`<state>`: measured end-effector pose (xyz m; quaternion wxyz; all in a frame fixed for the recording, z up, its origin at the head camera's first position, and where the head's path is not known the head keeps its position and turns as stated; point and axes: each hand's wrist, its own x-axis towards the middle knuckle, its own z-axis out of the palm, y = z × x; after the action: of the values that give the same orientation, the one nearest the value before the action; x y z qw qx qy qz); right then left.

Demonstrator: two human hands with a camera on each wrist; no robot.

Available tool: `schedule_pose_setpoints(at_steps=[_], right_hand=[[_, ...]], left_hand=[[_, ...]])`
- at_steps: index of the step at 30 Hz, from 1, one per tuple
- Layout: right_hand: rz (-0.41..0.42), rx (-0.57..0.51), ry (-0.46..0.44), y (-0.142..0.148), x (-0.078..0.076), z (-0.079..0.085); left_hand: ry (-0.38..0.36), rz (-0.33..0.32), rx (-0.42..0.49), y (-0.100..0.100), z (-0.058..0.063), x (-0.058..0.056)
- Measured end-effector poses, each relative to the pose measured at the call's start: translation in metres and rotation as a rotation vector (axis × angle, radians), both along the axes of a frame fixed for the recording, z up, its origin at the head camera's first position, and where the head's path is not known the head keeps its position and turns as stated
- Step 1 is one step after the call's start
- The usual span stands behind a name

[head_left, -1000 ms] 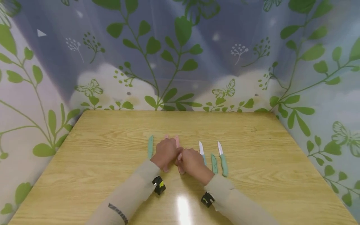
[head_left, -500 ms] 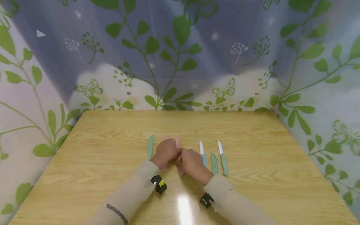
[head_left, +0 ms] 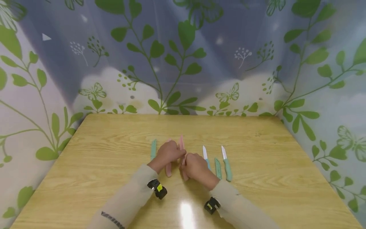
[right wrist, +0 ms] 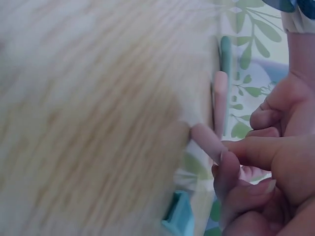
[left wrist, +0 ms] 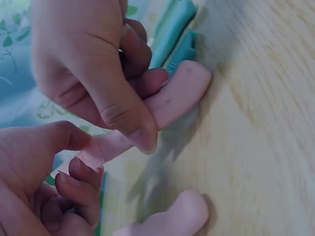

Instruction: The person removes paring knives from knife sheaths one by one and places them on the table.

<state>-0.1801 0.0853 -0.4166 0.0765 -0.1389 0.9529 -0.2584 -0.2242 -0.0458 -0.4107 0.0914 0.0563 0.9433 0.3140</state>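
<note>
Both hands hold one pink knife in its pink sheath (head_left: 181,141). My left hand (head_left: 170,151) pinches the sheath between thumb and finger, with the other fingers curled. My right hand (head_left: 195,165) grips the front of the pink handle (left wrist: 179,96), whose butt sticks out below the fingers. Thumb and fingers cover the join between sheath and handle. The knife is tilted, its sheath end up off the table. Under the left hand lies a second pink knife (head_left: 168,170), partly hidden by that hand.
Left of the hands lies a green sheathed knife (head_left: 153,149). To the right are a bare knife with a blue handle (head_left: 205,154), a green sheath (head_left: 218,168) and a bare knife with a green handle (head_left: 227,168). Patterned cloth (head_left: 183,79) surrounds the wooden table (head_left: 257,197).
The sheath end of the held pink knife has risen a little. My left hand has shifted slightly, uncovering more of the second pink knife. The other knives stay put.
</note>
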Motion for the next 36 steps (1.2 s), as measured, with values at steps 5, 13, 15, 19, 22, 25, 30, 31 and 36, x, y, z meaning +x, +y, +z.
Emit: schedule_pose_setpoints(at_steps=[5, 13, 15, 19, 22, 25, 30, 31, 36], right_hand=[[0.032, -0.048, -0.016, 0.003, 0.003, 0.001], [0.063, -0.100, -0.023, 0.005, 0.007, 0.010], [0.077, -0.131, -0.022, 0.007, 0.007, 0.011], [0.106, -0.194, -0.017, 0.011, 0.006, 0.011], [0.120, -0.239, -0.015, 0.014, 0.004, 0.009], [0.113, -0.304, -0.039, 0.015, 0.003, 0.006], [0.109, -0.421, -0.099, 0.015, 0.004, 0.005], [0.109, -0.440, -0.113, 0.015, 0.005, 0.006], [0.126, -0.510, -0.171, 0.013, 0.014, 0.023]], left_hand=[[0.020, -0.045, 0.067, -0.006, 0.002, 0.004], [0.071, -0.054, 0.098, -0.012, 0.003, 0.008], [0.071, -0.053, 0.129, -0.013, 0.005, 0.008], [0.077, -0.057, 0.179, -0.015, 0.007, 0.008], [0.093, -0.063, 0.213, -0.017, 0.007, 0.008], [0.114, -0.074, 0.253, -0.019, 0.007, 0.010], [0.123, -0.082, 0.312, -0.021, 0.009, 0.012], [0.121, -0.081, 0.327, -0.022, 0.008, 0.012], [0.050, -0.074, 0.425, -0.023, 0.006, 0.012]])
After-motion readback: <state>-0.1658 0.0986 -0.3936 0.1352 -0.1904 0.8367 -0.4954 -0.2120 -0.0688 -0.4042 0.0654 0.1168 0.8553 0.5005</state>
